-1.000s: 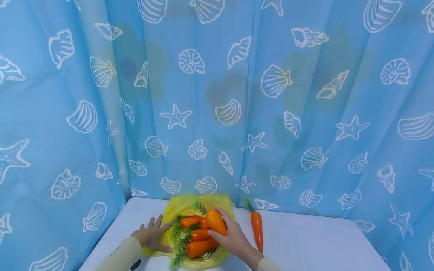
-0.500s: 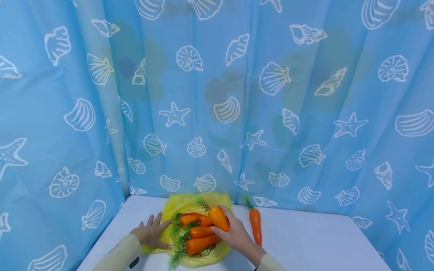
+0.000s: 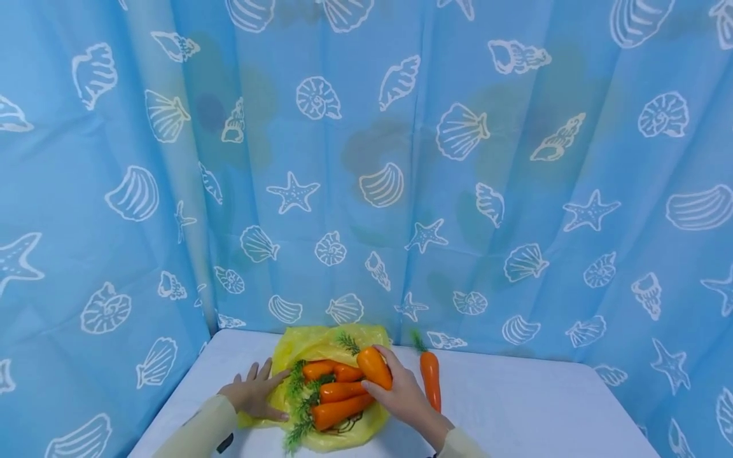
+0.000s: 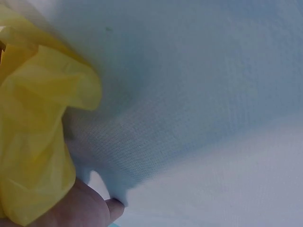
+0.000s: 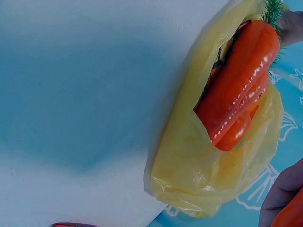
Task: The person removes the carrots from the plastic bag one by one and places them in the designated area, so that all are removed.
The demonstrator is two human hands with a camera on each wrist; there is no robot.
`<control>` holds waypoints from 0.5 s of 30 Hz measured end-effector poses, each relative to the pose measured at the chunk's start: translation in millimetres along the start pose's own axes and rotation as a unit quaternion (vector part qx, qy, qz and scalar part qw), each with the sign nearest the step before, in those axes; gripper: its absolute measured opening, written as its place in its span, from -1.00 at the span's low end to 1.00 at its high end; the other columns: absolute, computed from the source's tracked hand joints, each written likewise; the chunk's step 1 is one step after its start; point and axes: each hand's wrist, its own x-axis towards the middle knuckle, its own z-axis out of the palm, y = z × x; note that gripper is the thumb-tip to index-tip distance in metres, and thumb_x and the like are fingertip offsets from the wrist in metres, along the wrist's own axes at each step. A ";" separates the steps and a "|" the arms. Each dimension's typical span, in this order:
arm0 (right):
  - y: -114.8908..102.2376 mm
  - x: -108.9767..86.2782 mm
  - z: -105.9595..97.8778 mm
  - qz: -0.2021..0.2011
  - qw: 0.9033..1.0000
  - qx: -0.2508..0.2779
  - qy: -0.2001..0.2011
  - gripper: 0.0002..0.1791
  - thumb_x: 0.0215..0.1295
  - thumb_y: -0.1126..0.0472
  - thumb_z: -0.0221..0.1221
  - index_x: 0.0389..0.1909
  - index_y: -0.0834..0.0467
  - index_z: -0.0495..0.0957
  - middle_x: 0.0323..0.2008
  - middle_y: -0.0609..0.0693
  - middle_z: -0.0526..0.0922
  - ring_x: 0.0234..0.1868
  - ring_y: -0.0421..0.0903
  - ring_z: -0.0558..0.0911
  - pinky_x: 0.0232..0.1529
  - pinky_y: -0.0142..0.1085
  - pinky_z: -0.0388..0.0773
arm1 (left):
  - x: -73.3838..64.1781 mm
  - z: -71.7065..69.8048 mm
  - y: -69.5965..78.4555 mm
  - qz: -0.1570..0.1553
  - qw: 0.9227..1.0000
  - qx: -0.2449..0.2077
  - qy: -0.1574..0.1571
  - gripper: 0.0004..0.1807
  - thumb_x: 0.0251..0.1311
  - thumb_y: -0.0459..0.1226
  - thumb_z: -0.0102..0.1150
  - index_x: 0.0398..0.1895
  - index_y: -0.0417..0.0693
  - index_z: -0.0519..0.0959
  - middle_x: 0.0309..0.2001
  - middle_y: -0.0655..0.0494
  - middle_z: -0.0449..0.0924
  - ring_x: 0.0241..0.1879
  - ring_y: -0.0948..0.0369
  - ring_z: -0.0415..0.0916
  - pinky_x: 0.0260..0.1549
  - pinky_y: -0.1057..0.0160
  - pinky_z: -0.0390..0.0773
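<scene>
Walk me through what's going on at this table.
A person is handling carrots with both hands. The right hand grips one carrot at the right side of a yellow bag, its leafy top pointing away from the person. The left hand is at the bag's left edge, fingers spread. More carrots lie in the bag's opening, leafy ends to the left. Another carrot lies on the table, to the right of the bag.

Shell-print curtain (image 3: 355, 143) behind possibly cloth-covered table (image 3: 527, 407)
</scene>
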 end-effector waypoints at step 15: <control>-2.7 1.9 -3.8 0.006 1.000 0.005 0.010 -0.19 0.11 -0.25 0.16 0.34 -0.13 0.09 0.12 -0.01 0.47 -0.14 -0.15 0.49 -0.12 -0.30 0.54 | 2.5 -5.0 0.7 -0.004 1.000 -0.004 -0.005 0.14 -0.43 0.50 0.08 0.37 0.36 0.10 0.45 -0.17 -0.14 0.37 -0.31 -0.20 0.17 -0.46 -0.17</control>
